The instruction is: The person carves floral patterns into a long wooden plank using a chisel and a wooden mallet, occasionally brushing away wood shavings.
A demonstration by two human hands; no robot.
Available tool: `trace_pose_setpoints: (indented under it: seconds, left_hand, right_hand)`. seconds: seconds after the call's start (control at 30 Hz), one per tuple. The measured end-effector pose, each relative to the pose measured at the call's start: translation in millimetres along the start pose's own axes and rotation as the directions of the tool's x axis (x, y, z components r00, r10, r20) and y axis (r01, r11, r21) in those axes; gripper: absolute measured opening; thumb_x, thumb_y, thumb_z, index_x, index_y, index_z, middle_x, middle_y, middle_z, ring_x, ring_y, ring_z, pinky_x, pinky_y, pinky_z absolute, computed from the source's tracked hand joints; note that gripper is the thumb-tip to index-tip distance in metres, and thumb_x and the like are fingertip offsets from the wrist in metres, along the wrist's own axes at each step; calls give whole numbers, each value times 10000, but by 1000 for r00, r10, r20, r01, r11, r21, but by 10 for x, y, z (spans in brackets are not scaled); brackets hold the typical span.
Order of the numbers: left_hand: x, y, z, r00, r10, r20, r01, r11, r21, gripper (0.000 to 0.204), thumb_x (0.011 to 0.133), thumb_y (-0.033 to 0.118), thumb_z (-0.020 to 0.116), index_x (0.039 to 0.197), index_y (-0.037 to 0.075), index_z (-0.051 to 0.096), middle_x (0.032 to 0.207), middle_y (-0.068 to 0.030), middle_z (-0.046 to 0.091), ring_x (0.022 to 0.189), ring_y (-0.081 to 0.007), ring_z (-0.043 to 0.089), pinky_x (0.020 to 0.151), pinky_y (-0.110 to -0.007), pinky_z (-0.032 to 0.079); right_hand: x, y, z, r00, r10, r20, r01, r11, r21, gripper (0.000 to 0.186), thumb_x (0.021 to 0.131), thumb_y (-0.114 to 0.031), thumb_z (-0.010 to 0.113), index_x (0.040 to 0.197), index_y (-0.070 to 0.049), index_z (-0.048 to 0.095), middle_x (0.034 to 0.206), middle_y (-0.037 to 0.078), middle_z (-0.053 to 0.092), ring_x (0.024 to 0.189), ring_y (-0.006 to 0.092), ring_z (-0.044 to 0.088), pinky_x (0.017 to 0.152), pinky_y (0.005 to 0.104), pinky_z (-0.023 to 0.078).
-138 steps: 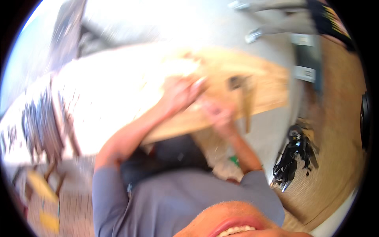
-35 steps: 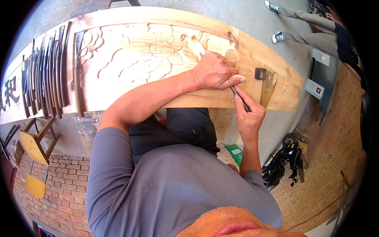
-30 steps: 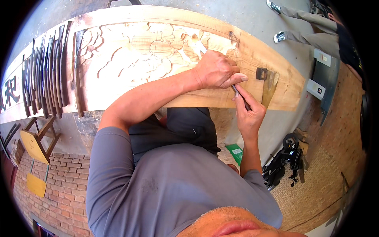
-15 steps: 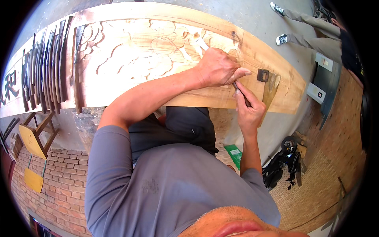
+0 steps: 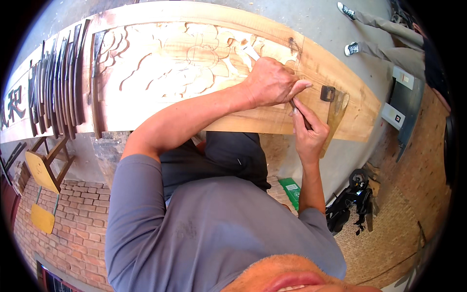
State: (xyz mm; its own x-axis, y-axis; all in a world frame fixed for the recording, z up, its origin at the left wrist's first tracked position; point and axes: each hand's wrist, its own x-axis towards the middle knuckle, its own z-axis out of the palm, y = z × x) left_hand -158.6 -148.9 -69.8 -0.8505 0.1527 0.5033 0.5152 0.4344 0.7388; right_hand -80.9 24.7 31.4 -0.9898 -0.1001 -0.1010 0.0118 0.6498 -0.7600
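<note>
I am clenching my left hand on the carved plank near its right end, steadying the chisel my right hand is gripping pen-like for control.

Head camera looks steeply down, close above the carved plank.

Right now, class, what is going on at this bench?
A person is carving a relief pattern into a long wooden board. The right hand grips a slim carving tool with its tip on the wood, and the left hand presses down beside the tip, steadying it. A row of dark-handled chisels lies at the board's left end. Another person's legs show beyond the board.
</note>
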Motion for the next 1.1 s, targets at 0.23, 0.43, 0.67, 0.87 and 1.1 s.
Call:
trace_pose_setpoints:
  seconds: [0.23, 0.43, 0.67, 0.87, 1.1]
  left_hand:
    - [-1, 16, -15, 999, -32, 16, 31, 998, 47, 527, 1058, 386, 726, 602, 129, 665, 556, -85, 612, 496, -324, 610, 497, -439, 468]
    - [29, -7, 24, 997, -35, -70, 39, 998, 51, 507, 1043, 368, 741, 599, 131, 675, 569, -66, 631, 515, -294, 628, 520, -418, 478]
    - [-11, 68, -103, 998, 3, -56, 2, 996, 85, 404, 1024, 334, 749, 663, 158, 702, 624, -38, 651, 553, -275, 636, 532, -394, 484]
    - [-46, 10, -117, 991, 132, 32, -129, 988, -82, 374, 1024, 333, 742, 695, 161, 695, 649, -39, 620, 595, -264, 664, 545, -414, 519]
    - [-4, -11, -119, 990, 143, -8, -143, 983, -119, 373, 1011, 350, 753, 700, 155, 688, 652, -40, 619, 616, -274, 674, 544, -422, 518]
  right_hand:
    - [41, -45, -19, 998, 58, 20, -57, 998, -20, 281, 993, 99, 729, 1258, 51, 810, 1114, 123, 847, 872, 62, 715, 752, 222, 571]
    - [119, 59, 21, 1000, 5, 15, -6, 998, 58, 290, 983, 103, 737, 1257, 42, 813, 1069, 113, 843, 827, 70, 696, 712, 238, 556]
    - [134, -82, -18, 968, -244, 53, 249, 963, -106, 302, 971, 97, 751, 1254, 14, 822, 916, 82, 796, 731, 75, 651, 644, 244, 510]
    - [-103, -355, -95, 990, 137, 27, -137, 991, -10, 301, 991, 89, 733, 1271, 16, 817, 907, 44, 800, 678, 23, 591, 591, 235, 474]
    - [-57, -521, -108, 982, 189, 15, -188, 981, -52, 297, 986, 86, 733, 1266, 29, 815, 873, 43, 787, 680, 17, 577, 593, 226, 456]
